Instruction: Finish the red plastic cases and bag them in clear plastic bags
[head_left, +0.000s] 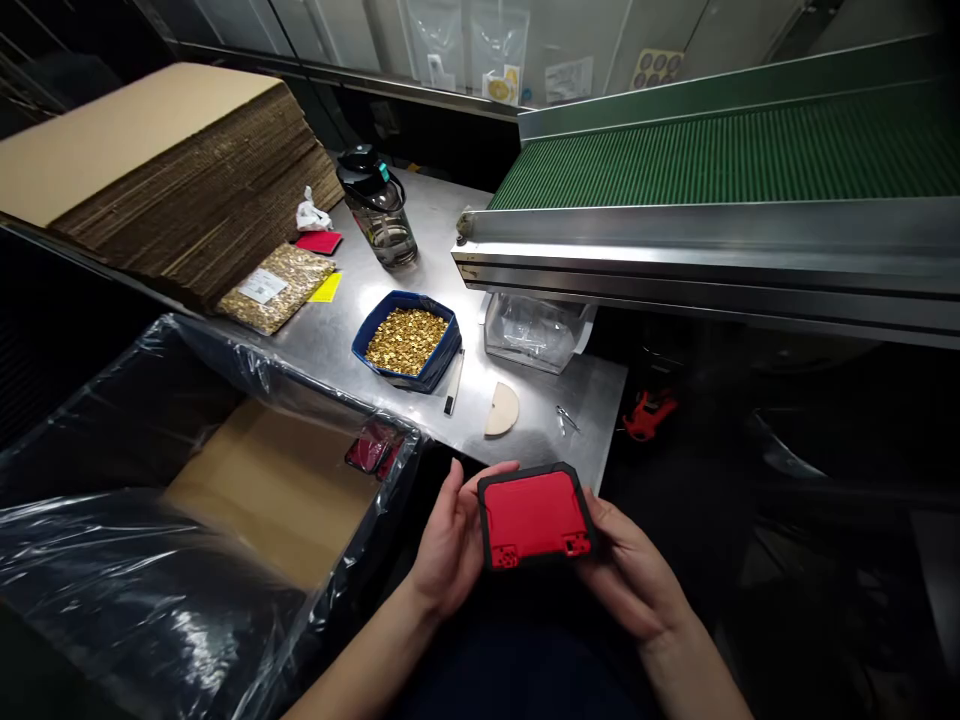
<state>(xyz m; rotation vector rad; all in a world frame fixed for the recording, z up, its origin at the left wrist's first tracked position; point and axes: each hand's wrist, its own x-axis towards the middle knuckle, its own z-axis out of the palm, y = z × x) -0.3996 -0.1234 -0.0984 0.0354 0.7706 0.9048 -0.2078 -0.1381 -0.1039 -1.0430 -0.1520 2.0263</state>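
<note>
A red plastic case with a black rim (534,515) is held level in front of my body, just off the table's near edge. My left hand (454,530) grips its left side, thumb raised and fingers behind it. On the right side my right hand (630,565) is closed round the edge, its fingertips partly hidden underneath. Beyond the case lie a pale half-round disc (503,410), a small metal tool (568,419) and a white pen-like tool with a black end (454,384). A blue tray (442,370) of small gold-coloured metal parts stands further left.
A metal table (315,345) bears a water bottle (382,215), a bag of gold parts (277,285) and a clear bin (536,330). Stacked cardboard (172,190) rises at left. A plastic-lined box (262,490) sits below. A green conveyor (712,150) slopes up at right.
</note>
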